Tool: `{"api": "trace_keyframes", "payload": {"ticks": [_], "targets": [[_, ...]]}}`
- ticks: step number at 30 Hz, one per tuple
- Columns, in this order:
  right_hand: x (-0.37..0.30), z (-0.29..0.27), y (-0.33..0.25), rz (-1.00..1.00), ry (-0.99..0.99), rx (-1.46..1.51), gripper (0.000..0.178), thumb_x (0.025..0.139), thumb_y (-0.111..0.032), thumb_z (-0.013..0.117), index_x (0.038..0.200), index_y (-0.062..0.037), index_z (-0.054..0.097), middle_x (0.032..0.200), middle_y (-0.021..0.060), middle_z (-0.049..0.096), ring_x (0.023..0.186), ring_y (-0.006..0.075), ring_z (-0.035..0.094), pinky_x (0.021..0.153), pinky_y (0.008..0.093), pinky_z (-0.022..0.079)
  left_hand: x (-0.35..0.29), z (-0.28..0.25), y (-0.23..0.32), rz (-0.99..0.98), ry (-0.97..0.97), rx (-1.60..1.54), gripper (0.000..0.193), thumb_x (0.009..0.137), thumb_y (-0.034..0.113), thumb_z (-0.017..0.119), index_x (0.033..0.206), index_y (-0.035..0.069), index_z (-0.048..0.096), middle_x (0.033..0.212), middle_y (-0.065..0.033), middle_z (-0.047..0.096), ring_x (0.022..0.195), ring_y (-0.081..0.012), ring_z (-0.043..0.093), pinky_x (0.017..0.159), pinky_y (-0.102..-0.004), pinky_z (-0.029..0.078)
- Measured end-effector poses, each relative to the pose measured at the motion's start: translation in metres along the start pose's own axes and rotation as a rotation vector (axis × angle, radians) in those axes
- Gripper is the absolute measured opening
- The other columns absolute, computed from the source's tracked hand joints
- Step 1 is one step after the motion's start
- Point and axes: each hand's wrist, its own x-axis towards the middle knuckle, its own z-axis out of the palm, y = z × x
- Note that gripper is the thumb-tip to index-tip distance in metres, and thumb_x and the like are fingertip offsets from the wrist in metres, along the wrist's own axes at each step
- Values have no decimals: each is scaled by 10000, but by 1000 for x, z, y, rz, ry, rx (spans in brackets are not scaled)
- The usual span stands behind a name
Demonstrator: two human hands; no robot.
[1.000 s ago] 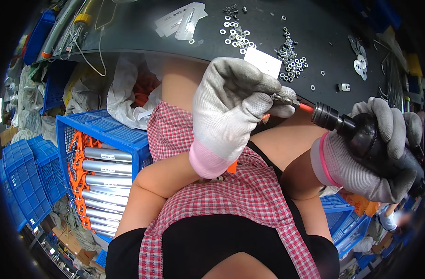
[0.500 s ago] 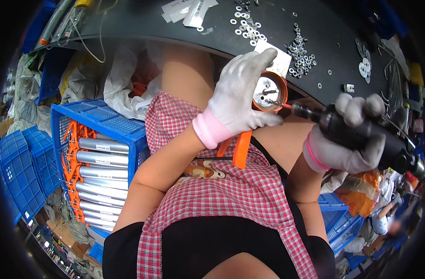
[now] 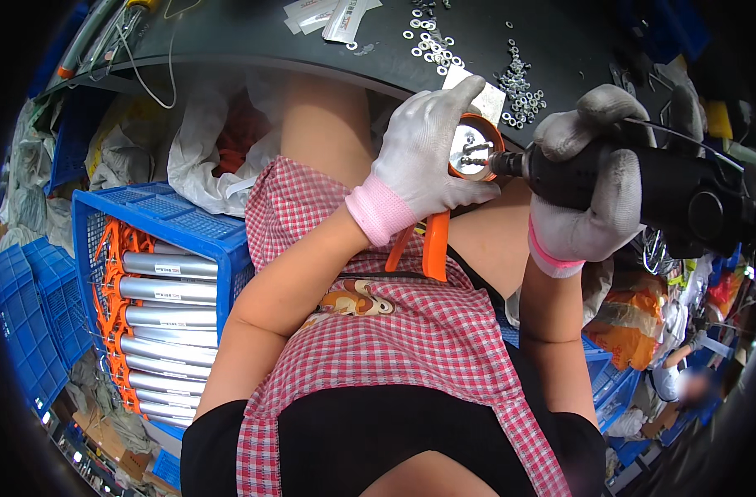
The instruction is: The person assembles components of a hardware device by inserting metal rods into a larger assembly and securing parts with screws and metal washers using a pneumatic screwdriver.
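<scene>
My left hand [image 3: 418,147], in a white glove with a pink cuff, is wrapped round an orange and silver caulking gun [image 3: 435,248] and hides most of its body. The gun's round orange end shows a silver disc [image 3: 468,137] inside, with a thin rod standing out of it. My right hand [image 3: 589,186], gloved the same way, grips a black power screwdriver [image 3: 676,186]. The screwdriver points left, and its bit [image 3: 481,161] reaches into the round end over the disc. Whether the tip touches a screw is too small to tell.
Several washers [image 3: 428,41] and small nuts [image 3: 523,99] lie loose on the dark table [image 3: 254,33]. White packets [image 3: 345,21] are near its far edge. At my left, a blue crate [image 3: 158,197] holds several silver tubes with orange handles. Another person [image 3: 674,377] is far right.
My right hand has brought the screwdriver left and closer to the caulking gun, its bit now deeper in the round end. My left hand keeps its hold.
</scene>
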Motion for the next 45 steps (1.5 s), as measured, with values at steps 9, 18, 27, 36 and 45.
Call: {"api": "trace_keyframes", "payload": {"ticks": [9, 18, 27, 36, 45], "targets": [[13, 26, -3, -52, 64, -156, 532, 824, 44, 502, 1318, 50, 307, 912, 200, 613, 606, 160, 586, 555, 266, 503, 2, 6, -9, 76, 91, 15, 955, 507, 341, 841, 1295, 35, 397, 1097, -160, 566, 1036, -345, 529, 947, -425, 389], [26, 19, -2, 31, -108, -1, 553, 817, 4, 509, 1331, 38, 308, 924, 198, 618, 619, 150, 593, 533, 230, 480, 8, 7, -16, 180, 133, 55, 784, 479, 332, 842, 1132, 38, 523, 980, -130, 605, 885, -333, 557, 883, -420, 412], [45, -79, -11, -96, 56, -582, 340, 836, -29, 596, 1152, -39, 472, 951, 87, 551, 697, 153, 571, 610, 273, 489, 28, -11, -44, 82, 317, 35, 460, 724, 307, 705, 1025, -1, 544, 942, -138, 567, 849, -266, 579, 792, -350, 475], [59, -159, 60, 232, -331, -1311, 461, 689, -233, 740, 1082, -54, 580, 1002, 149, 607, 924, 313, 600, 800, 387, 475, 67, -29, -49, -72, 80, 593, 190, 753, 247, 657, 847, 86, 620, 844, -114, 583, 816, -302, 593, 697, -415, 476], [206, -230, 180, 100, -77, -1479, 493, 836, -365, 585, 1212, -49, 541, 1211, 170, 549, 1136, 314, 522, 975, 366, 402, 44, -41, -31, 69, 35, 540, 84, 687, 114, 694, 736, 75, 638, 768, -70, 580, 761, -260, 581, 667, -369, 468]]}}
